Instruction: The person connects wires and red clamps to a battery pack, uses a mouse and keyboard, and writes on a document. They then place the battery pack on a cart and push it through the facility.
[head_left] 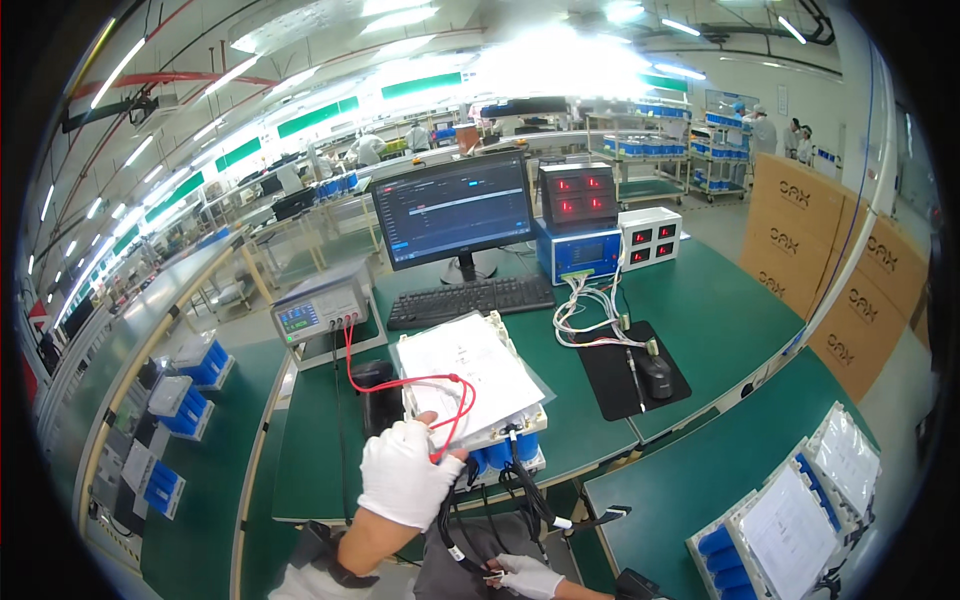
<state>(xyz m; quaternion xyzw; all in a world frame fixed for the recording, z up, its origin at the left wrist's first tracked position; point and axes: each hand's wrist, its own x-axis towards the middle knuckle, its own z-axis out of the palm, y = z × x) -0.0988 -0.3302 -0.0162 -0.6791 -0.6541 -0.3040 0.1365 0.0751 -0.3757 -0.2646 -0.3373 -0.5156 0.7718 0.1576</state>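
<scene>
My left hand (405,475), in a white glove with bare fingertips, is closed around a red test lead (455,385) at the near left corner of a battery pack (522,452). The pack has blue cells in a white frame, and white paper (470,365) covers its top. What the lead's end touches is hidden by my fingers. Lower down, over my lap, my right hand (530,577) is also gloved and pinches the end of a black cable (458,550). Several black cables hang from the pack's near side between my hands.
A bench meter (322,310) feeds the red lead. Behind the pack are a keyboard (470,300) and monitor (455,212). Right of them stand a blue tester (578,252) with white wires, and a mouse (655,375). More packs (780,535) lie at right; others (180,405) at left.
</scene>
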